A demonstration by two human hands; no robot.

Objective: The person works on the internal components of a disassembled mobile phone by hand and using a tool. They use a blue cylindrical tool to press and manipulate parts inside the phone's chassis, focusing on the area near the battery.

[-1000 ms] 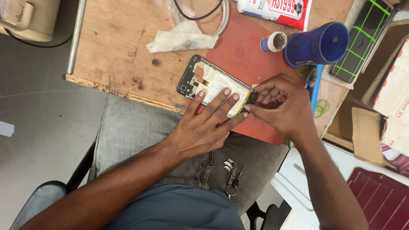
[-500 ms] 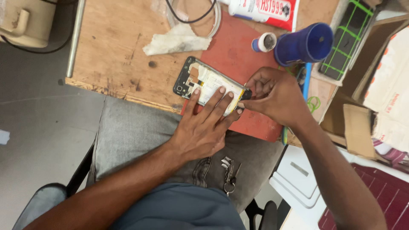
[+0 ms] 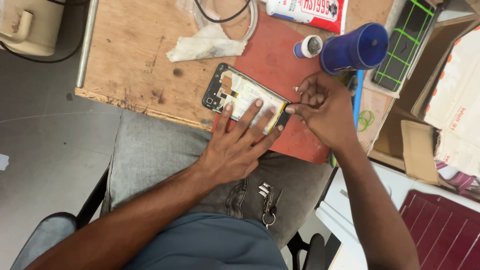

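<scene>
Spread flat, left hand (image 3: pixel 235 150) presses the opened black smartphone with exposed insides (image 3: pixel 240 95) on red mat (image 3: pixel 280 55); right hand (image 3: pixel 325 112) pinches its lower end.

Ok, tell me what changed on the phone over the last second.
Little changed. The right hand has opened its fingers slightly but keeps pinching at the lower end of the opened phone. The left hand stays pressed flat on it. The phone remains on the red mat.
</scene>
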